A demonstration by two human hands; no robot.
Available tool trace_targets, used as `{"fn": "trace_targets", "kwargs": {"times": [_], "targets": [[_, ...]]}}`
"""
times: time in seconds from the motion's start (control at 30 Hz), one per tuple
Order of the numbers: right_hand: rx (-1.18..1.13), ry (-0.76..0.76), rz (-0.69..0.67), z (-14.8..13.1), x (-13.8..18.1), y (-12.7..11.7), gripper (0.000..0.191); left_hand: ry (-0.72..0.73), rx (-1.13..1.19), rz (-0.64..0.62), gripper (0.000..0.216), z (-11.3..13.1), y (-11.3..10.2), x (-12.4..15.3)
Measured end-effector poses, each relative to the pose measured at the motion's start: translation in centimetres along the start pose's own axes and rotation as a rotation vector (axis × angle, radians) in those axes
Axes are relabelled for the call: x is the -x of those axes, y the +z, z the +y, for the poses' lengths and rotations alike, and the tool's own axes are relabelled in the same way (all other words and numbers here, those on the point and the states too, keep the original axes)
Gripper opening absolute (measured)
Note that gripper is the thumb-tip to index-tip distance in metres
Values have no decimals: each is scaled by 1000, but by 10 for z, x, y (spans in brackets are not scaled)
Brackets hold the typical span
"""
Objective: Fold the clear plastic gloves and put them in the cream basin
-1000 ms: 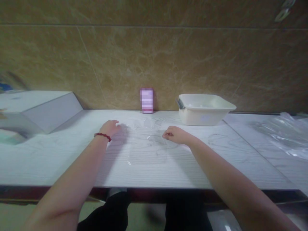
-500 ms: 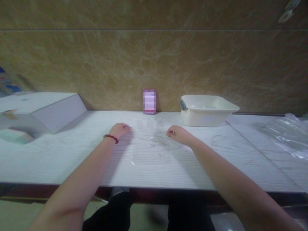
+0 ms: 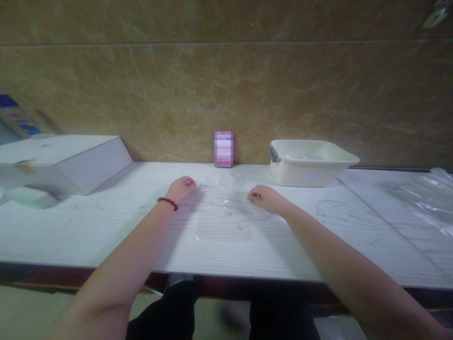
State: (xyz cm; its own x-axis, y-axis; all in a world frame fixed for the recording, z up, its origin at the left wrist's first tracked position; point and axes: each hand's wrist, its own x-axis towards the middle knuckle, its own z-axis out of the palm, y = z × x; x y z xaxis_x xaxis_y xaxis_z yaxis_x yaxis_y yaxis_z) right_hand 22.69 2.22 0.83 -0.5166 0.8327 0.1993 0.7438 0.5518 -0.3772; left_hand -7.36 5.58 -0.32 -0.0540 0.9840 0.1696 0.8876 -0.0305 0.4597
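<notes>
A clear plastic bag (image 3: pixel 223 219) lies flat on the white wood-grain table (image 3: pixel 106 231) between my hands, hard to make out against the surface. My left hand (image 3: pixel 182 188), with a dark red bracelet at the wrist, is closed in a pinch on the bag's far left edge. On the opposite side, the fingers of my right hand (image 3: pixel 264 197) are pinched together at the bag's far right edge. The fingertips are small in view and partly hidden.
A cream plastic basin (image 3: pixel 307 172) with a grey handle stands by the wall, right of centre. Against the wall leans a phone-like object (image 3: pixel 223 149), its screen blurred. A white box (image 3: pixel 95 165) and a pale green packet (image 3: pixel 31 196) are at left. More clear plastic (image 3: pixel 424 193) lies far right.
The whole view has shifted slightly, so things appear a little further right. Both hands stay pinched at the bag's far edge, with hardly any movement against the table.
</notes>
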Motion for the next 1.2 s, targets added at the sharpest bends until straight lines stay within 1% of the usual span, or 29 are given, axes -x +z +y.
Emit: {"fn": "trace_targets", "kwargs": {"times": [0.07, 0.17, 0.23, 0.4, 0.57, 0.67, 0.73, 0.83, 0.97, 1.07, 1.2], "targets": [[-13, 1, 3, -1, 0, 1, 18, -33, 126, 3, 25, -2, 3, 0], [-33, 10, 3, -3, -1, 2, 19, -101, 401, -2, 42, -5, 10, -1], [-51, 24, 21, -4, -1, 3, 19, -117, 485, 2, 51, -6, 14, 0], [-93, 20, 93, -10, -3, 7, 20, -122, 531, 16, 60, -4, 15, 1], [-85, -3, 142, -25, -13, 15, 19, -126, 598, -25, 56, -3, 14, 1], [-80, 28, 132, -40, -33, 24, 18, -130, 605, -35, 53, -2, 15, 1], [-91, 1, 107, -51, -53, 30, 20, -132, 606, -39, 51, -1, 14, 1], [-78, -26, 125, -65, -86, 40, 22, -137, 583, -29, 50, 1, 12, 2], [-107, -25, 135, -75, -121, 54, 31, -117, 563, -40, 51, 1, 12, 2], [-124, -55, 110, -76, -133, 59, 39, -93, 576, -47, 54, -1, 14, 0], [-140, -84, 74, -73, -133, 61, 39, -99, 586, -51, 57, 0, 15, 0]]}}
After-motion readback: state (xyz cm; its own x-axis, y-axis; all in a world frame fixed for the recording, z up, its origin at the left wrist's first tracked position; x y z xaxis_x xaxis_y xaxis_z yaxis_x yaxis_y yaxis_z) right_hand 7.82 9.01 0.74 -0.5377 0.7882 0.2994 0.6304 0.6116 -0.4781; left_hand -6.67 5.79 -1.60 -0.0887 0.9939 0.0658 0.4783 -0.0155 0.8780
